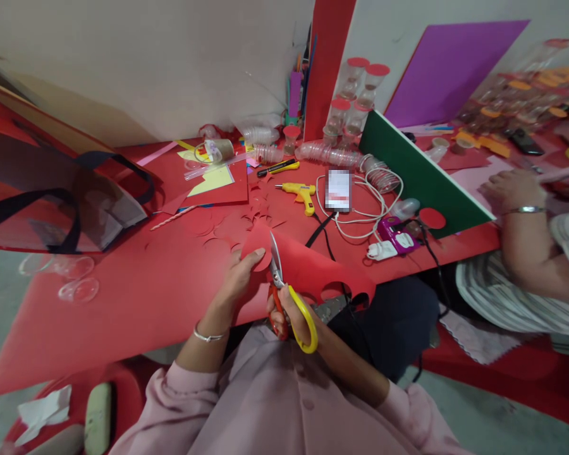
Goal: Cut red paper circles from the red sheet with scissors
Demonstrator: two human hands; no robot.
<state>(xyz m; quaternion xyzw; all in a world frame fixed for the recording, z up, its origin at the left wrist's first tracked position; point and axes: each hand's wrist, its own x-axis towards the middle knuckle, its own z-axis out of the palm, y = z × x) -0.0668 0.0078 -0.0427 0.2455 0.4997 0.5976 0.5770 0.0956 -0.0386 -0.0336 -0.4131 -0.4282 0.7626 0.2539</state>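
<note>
A sheet of red paper (308, 262) with round holes cut along its lower edge is held over the table's front edge. My left hand (241, 272) pinches its left end, thumb on top. In my right hand (289, 309) is a pair of scissors (275, 265) with one yellow and one red handle. The blades point up and away from me and lie apart, with the red paper between them beside my left thumb. Curved red paper scraps (256, 212) lie on the table just beyond.
A yellow glue gun (299, 193), a phone (338, 189), a white cable (360, 218) and a purple power strip (398, 235) lie ahead. Clear plastic cups (329, 153) line the wall. A green board (417, 177) divides the table; a co-worker's arm (526, 234) rests beyond it. A bag (52, 183) stands left.
</note>
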